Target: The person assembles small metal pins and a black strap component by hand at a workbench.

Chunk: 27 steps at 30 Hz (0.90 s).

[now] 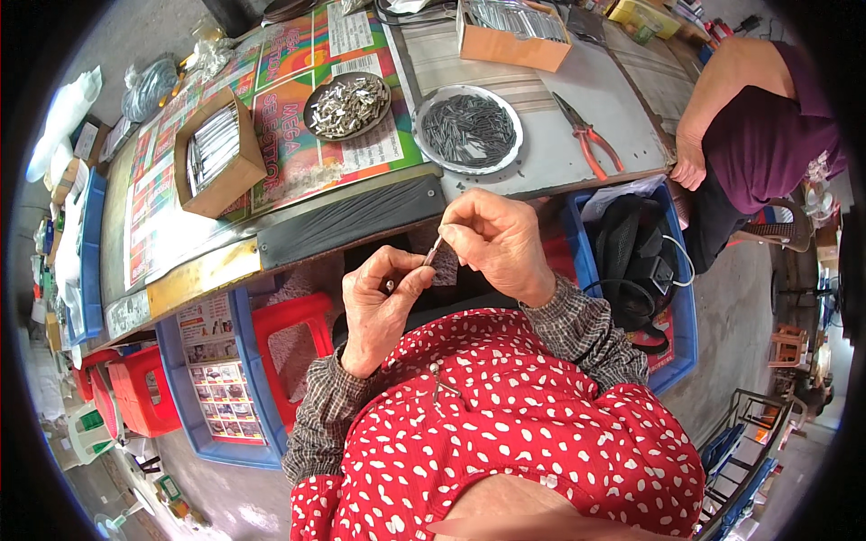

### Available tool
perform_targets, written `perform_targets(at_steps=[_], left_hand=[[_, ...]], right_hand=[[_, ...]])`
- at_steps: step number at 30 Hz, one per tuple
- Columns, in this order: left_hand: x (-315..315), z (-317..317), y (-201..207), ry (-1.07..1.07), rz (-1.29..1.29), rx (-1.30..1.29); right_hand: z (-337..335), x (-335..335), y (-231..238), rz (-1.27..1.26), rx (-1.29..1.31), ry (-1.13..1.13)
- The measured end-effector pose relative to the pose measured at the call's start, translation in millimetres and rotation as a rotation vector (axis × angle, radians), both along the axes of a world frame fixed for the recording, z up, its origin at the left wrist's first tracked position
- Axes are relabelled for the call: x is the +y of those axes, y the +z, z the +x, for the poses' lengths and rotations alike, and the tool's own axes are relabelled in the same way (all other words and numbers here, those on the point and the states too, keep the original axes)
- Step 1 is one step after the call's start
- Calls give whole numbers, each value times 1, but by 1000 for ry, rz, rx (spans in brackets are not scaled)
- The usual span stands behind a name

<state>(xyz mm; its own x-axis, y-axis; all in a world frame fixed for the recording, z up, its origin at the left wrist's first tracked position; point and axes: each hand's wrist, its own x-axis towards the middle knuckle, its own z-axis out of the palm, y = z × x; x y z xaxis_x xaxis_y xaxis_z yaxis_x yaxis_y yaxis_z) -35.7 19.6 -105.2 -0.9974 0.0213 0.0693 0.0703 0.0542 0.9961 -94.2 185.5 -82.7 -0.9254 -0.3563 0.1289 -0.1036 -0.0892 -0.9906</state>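
In front of my red patterned apron, both hands meet near the table's front edge. My left hand (386,298) pinches a thin metallic rod (434,251) between thumb and forefinger. At the rod's upper end, the fingertips of my right hand (499,242) are closed on it. A small shiny round end (390,286) shows among my left fingers; what it belongs to is hidden. Beyond my hands on the table are a white plate (420,135) of thin dark pieces and a dark bowl (312,122) of small metal sleeves.
Red-handled pliers (591,149) lie right of the plate. Cardboard boxes (244,171) hold slim silvery pieces. Blue crates (582,239) stand below the table at both sides, one with a black bag (631,243). A person in purple (767,153) sits at the right.
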Motion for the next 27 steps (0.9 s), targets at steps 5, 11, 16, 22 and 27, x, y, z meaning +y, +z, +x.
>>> perform_targets(at_steps=[5,11,16,22,27], left_hand=[[2,0,5,45,57,31],[1,0,3,14,120,-35],[4,2,4,33,17,71],[8,-3,9,204,-299,350],[-12,-11,26,165,-459,367]], right_hand=[[0,-3,5,-89,-73,28],[-2,0,0,-113,-175,197],[1,-2,1,-60,-45,178],[2,-18,-8,-155,-56,43],[0,-20,1,-202,-108,136]])
